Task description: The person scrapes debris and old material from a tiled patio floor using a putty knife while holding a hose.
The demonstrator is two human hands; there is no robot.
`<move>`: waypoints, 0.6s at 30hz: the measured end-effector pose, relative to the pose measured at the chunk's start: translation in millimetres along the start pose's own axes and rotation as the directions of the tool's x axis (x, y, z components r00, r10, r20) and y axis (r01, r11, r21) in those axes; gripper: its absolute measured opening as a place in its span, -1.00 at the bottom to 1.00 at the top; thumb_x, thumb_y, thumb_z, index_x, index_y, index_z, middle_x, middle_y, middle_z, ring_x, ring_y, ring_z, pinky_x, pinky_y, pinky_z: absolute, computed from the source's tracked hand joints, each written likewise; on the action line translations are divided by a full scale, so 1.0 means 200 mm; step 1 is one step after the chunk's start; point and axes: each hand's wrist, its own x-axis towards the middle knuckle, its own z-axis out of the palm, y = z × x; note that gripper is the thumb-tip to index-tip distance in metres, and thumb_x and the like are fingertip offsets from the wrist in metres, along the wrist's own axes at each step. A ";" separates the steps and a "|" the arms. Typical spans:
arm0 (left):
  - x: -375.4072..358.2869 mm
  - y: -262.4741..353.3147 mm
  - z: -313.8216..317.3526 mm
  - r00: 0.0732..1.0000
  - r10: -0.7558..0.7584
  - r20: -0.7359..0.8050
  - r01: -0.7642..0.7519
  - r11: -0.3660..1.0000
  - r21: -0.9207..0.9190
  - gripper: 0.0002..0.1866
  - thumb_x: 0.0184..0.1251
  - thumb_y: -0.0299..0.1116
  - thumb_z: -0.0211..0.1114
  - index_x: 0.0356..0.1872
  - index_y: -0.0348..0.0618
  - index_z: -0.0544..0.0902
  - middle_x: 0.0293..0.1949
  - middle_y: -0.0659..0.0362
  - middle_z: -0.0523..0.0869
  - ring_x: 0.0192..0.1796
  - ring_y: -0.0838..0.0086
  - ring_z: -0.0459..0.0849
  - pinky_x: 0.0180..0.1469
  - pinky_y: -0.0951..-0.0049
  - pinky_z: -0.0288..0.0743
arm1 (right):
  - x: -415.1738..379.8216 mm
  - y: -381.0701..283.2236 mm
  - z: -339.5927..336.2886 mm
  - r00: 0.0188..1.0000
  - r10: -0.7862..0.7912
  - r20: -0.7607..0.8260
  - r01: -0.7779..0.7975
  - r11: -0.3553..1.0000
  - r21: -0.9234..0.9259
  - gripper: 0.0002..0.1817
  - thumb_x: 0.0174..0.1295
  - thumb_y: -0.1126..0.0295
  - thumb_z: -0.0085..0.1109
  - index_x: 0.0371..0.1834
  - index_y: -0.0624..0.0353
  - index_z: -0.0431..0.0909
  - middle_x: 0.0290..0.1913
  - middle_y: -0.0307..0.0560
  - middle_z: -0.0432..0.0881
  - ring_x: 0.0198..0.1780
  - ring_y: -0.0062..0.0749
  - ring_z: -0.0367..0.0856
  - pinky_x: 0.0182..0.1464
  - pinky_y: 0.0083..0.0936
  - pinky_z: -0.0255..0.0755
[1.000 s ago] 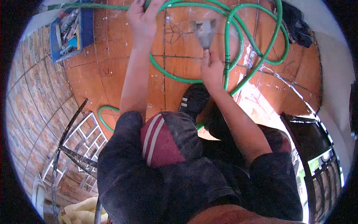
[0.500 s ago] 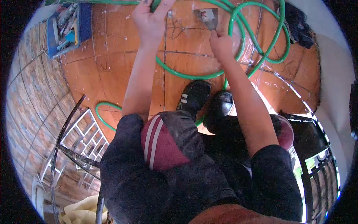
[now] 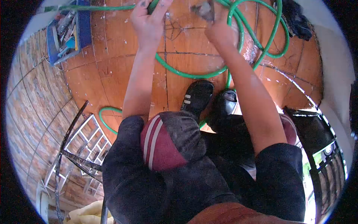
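Note:
My left hand (image 3: 149, 24) is at the top edge of the view, its fingers closed around a green garden hose (image 3: 100, 7). A darker stretch of green shows between thumb and fingers; the fingertips are partly cut off by the frame. In my right hand (image 3: 222, 34) is a putty knife (image 3: 205, 11), its wide grey blade pointing up and toward the left hand. The blade is smeared by motion, and its handle is hidden in my fist. Loops of the same hose lie on the floor beside and beneath my right forearm.
Orange floor tiles (image 3: 123, 71) carry white specks. A blue bin (image 3: 85, 30) of tools stands at upper left, dark cloth (image 3: 296, 22) at upper right. My shoes (image 3: 197, 95) are below the hose loop. A white metal rack (image 3: 87, 136) and dark bent bars stand at left.
My right hand has moved slightly left and turned, swinging the putty knife's blade. The left hand keeps its grip on the hose, which appears a little lower at the top left.

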 end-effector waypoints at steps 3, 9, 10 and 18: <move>0.02 0.00 0.00 0.999 -0.027 -0.026 0.027 1.000 -0.009 -0.81 0.28 -0.29 0.42 -0.43 -0.16 0.66 -0.47 0.45 0.50 -0.35 0.74 0.36 -0.29 0.64 0.21 | -0.06 0.12 0.08 0.711 -0.410 -0.572 0.465 0.884 -0.055 -0.49 0.21 0.23 0.14 0.21 0.25 0.47 0.01 0.30 0.65 0.05 0.19 0.63 0.13 -0.09 0.50; -0.07 0.04 0.03 0.999 -0.012 -0.030 0.011 1.000 -0.024 -0.81 0.29 -0.29 0.41 -0.38 -0.19 0.68 -0.44 0.41 0.55 -0.35 0.73 0.39 -0.30 0.63 0.27 | 0.12 -0.04 0.11 0.996 -0.073 -0.044 0.079 0.983 0.169 -0.40 0.25 0.18 0.13 0.34 0.19 0.38 0.12 0.34 0.58 0.10 0.29 0.57 0.18 -0.07 0.44; -0.09 0.08 0.06 0.998 -0.056 -0.015 0.055 0.997 -0.059 -0.81 0.29 -0.29 0.41 -0.38 -0.19 0.68 -0.43 0.40 0.57 -0.35 0.73 0.41 -0.30 0.62 0.29 | 0.02 0.02 0.17 0.957 -0.260 -0.133 0.277 0.952 0.134 -0.56 0.26 0.20 0.07 0.12 0.22 0.52 0.04 0.37 0.60 -0.02 0.30 0.61 0.06 0.00 0.48; -0.25 -0.06 0.23 0.982 0.152 -0.111 -0.143 0.986 0.083 -0.61 -0.04 -0.12 0.62 -0.61 -0.15 0.59 -0.65 0.26 0.48 -0.53 0.46 0.42 -0.46 0.41 0.25 | 0.26 -0.05 0.61 0.702 -0.542 -0.461 0.347 0.827 -0.443 -0.76 0.29 0.25 0.05 -0.21 0.16 0.63 -0.30 0.03 0.66 -0.39 0.03 0.64 -0.15 -0.22 0.53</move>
